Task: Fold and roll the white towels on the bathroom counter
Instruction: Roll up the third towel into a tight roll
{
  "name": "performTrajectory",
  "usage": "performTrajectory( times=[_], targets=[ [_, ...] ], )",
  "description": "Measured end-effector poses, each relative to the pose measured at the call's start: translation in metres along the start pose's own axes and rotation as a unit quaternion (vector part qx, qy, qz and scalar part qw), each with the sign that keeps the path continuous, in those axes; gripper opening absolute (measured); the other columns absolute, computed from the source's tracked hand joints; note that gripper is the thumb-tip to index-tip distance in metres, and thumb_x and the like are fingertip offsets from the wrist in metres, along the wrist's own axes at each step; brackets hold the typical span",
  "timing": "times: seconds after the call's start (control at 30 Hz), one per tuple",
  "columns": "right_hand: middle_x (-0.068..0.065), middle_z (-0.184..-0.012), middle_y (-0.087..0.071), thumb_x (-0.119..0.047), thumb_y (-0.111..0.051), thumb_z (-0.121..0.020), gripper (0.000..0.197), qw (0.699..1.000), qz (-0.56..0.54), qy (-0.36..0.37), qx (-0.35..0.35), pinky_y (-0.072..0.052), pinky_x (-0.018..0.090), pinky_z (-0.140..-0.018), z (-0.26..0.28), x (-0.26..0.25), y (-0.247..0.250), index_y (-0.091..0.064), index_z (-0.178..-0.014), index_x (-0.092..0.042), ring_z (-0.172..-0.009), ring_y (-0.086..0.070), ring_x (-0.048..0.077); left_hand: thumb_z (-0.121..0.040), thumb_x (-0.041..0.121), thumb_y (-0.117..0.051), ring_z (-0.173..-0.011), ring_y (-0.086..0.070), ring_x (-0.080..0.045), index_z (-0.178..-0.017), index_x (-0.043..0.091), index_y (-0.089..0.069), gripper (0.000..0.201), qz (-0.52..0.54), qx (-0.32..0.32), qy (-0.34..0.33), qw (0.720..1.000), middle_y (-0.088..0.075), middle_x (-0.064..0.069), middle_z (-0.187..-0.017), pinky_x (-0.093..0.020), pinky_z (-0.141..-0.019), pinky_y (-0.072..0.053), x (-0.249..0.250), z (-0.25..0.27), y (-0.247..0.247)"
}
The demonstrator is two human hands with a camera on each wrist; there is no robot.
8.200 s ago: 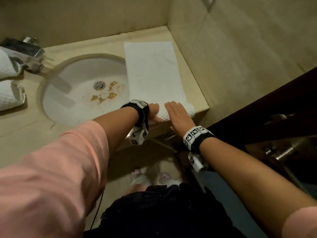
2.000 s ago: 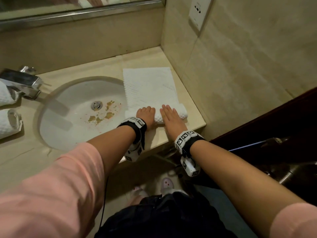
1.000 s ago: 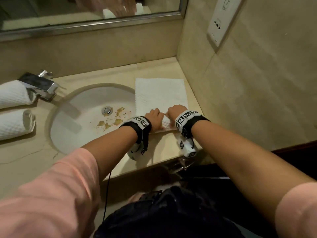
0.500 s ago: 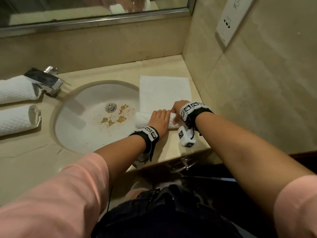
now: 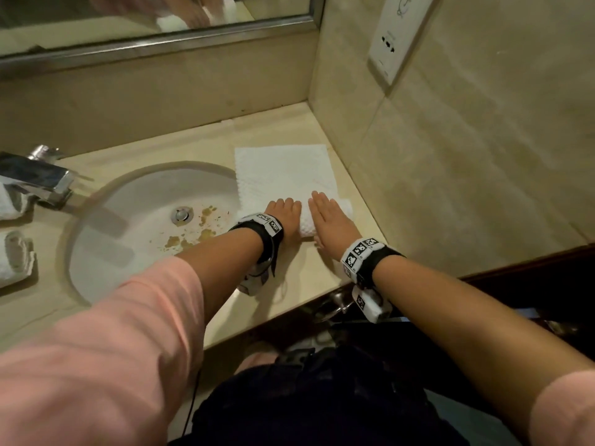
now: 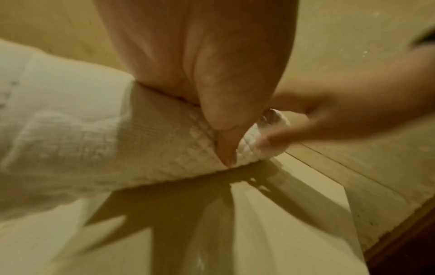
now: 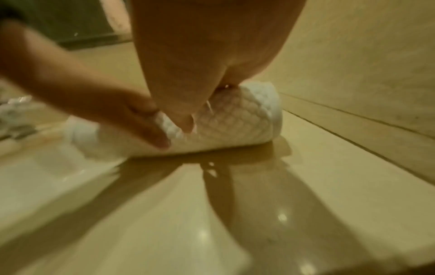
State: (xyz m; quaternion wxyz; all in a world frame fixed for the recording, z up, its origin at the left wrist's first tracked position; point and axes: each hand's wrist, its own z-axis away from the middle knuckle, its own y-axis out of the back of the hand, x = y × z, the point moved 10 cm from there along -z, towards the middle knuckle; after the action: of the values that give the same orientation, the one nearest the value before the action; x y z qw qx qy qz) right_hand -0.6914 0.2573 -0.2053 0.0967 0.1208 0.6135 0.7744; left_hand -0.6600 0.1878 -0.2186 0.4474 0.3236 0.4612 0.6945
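A white waffle-textured towel [image 5: 283, 173] lies on the beige counter [image 5: 309, 272], right of the sink. Its near end is wound into a roll [image 5: 305, 222] and the far part lies flat. My left hand [image 5: 283, 211] presses palm-down on the roll's left half. My right hand [image 5: 329, 217] lies flat on the right half, fingers straight and pointing away from me. In the left wrist view my left hand's palm [image 6: 212, 89] bears on the roll [image 6: 146, 148], thumb down its near side. In the right wrist view my right hand [image 7: 200, 74] covers the roll [image 7: 244, 128].
A white sink basin [image 5: 128, 252] with brown stains borders the towel's left edge. A chrome faucet [image 5: 42, 180] and two rolled towels [image 5: 13, 259] sit at the far left. A tiled wall [image 5: 434, 188] with a socket [image 5: 399, 37] stands close on the right, and a mirror [image 5: 128, 14] hangs behind.
Half a second ago both hands were curled around the roll. Now they lie flat on top of it, and the roll sits farther up the towel with less flat cloth beyond it.
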Motion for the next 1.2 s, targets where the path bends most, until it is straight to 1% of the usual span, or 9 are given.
performTrajectory(
  times=[0.13, 0.33, 0.5, 0.57, 0.77, 0.93, 1.0, 1.1, 1.2],
  targets=[
    [0.023, -0.157, 0.011, -0.001, -0.051, -0.089, 0.084, 0.999, 0.034, -0.031, -0.017, 0.009, 0.039, -0.118, 0.001, -0.002, -0.009, 0.007, -0.149, 0.004, -0.147, 0.008, 0.033, -0.086, 0.045, -0.058, -0.127, -0.039, -0.030, -0.137, 0.008, -0.031, 0.069, 0.009, -0.022, 0.002, 1.000, -0.039, -0.013, -0.138, -0.038, -0.105, -0.031, -0.006, -0.008, -0.002],
    [0.021, -0.157, -0.006, -0.005, -0.051, -0.090, 0.079, 0.997, 0.033, -0.051, -0.051, -0.002, 0.042, -0.121, -0.012, -0.001, -0.010, -0.001, -0.150, 0.003, -0.147, -0.004, 0.033, -0.082, 0.044, -0.063, -0.127, -0.039, -0.030, -0.137, 0.008, -0.032, 0.072, 0.036, -0.044, -0.001, 0.998, -0.039, -0.013, -0.138, -0.040, -0.106, -0.031, -0.007, -0.010, 0.000],
    [0.020, -0.150, -0.025, -0.012, -0.062, -0.085, 0.083, 0.995, 0.060, -0.044, -0.072, -0.012, 0.043, -0.119, -0.025, 0.000, -0.006, -0.011, -0.148, 0.003, -0.141, -0.021, 0.034, -0.083, 0.050, -0.063, -0.126, -0.036, -0.030, -0.141, 0.005, -0.029, 0.081, 0.046, 0.029, -0.023, 0.998, -0.034, -0.014, -0.141, -0.035, -0.105, -0.029, -0.006, -0.002, 0.009],
    [0.019, -0.147, -0.030, -0.015, -0.066, -0.082, 0.084, 0.994, 0.066, -0.040, -0.079, -0.015, 0.042, -0.118, -0.030, 0.000, -0.005, -0.015, -0.147, 0.003, -0.139, -0.026, 0.033, -0.088, 0.046, -0.057, -0.134, -0.029, -0.032, -0.148, 0.001, -0.015, 0.086, 0.034, 0.038, -0.031, 0.998, -0.025, -0.018, -0.148, -0.036, -0.111, -0.022, -0.003, 0.003, 0.007],
    [0.015, -0.139, -0.045, -0.013, -0.047, -0.093, 0.048, 0.994, 0.039, -0.045, -0.093, -0.025, 0.038, -0.113, -0.046, 0.003, 0.006, -0.035, -0.137, -0.002, -0.131, -0.040, 0.028, -0.101, 0.007, -0.020, -0.145, 0.000, -0.041, -0.148, -0.007, 0.002, 0.053, 0.000, 0.033, 0.006, 0.999, 0.004, -0.029, -0.155, -0.046, -0.119, 0.000, 0.004, 0.013, -0.005],
    [0.012, -0.130, -0.054, -0.008, -0.036, -0.097, 0.032, 0.992, 0.038, -0.041, -0.117, -0.035, 0.034, -0.102, -0.056, 0.005, 0.017, -0.048, -0.126, -0.003, -0.123, -0.049, 0.027, -0.098, -0.008, -0.018, -0.141, -0.008, -0.049, -0.145, -0.014, -0.002, 0.050, -0.037, 0.054, 0.052, 0.996, -0.007, -0.037, -0.150, -0.053, -0.117, -0.006, 0.002, 0.022, -0.002],
    [0.012, -0.128, -0.056, -0.007, -0.035, -0.097, 0.031, 0.991, 0.042, -0.038, -0.121, -0.035, 0.034, -0.102, -0.057, 0.005, 0.017, -0.049, -0.125, -0.003, -0.121, -0.050, 0.028, -0.091, -0.010, -0.004, -0.140, -0.016, -0.049, -0.144, -0.015, -0.008, 0.053, -0.050, 0.061, 0.047, 0.996, -0.016, -0.037, -0.148, -0.052, -0.116, -0.011, 0.003, 0.020, 0.004],
    [0.012, -0.128, -0.055, -0.006, -0.036, -0.096, 0.031, 0.991, 0.031, -0.041, -0.121, -0.034, 0.034, -0.103, -0.057, 0.005, 0.014, -0.049, -0.123, -0.004, -0.121, -0.049, 0.028, -0.071, -0.003, 0.008, -0.121, -0.048, -0.041, -0.132, -0.012, -0.039, 0.077, -0.057, 0.086, 0.031, 0.994, -0.050, -0.030, -0.128, -0.043, -0.106, -0.036, 0.002, 0.012, 0.013],
    [0.013, -0.130, -0.051, -0.007, -0.036, -0.097, 0.032, 0.992, 0.030, -0.046, -0.116, -0.033, 0.034, -0.102, -0.055, 0.005, 0.014, -0.046, -0.126, -0.004, -0.122, -0.047, 0.027, -0.068, 0.005, -0.031, -0.068, -0.063, -0.019, -0.081, 0.010, -0.071, 0.042, -0.080, 0.095, 0.048, 0.991, -0.067, -0.005, -0.073, -0.025, -0.065, -0.051, -0.003, 0.009, 0.019]
  ],
)
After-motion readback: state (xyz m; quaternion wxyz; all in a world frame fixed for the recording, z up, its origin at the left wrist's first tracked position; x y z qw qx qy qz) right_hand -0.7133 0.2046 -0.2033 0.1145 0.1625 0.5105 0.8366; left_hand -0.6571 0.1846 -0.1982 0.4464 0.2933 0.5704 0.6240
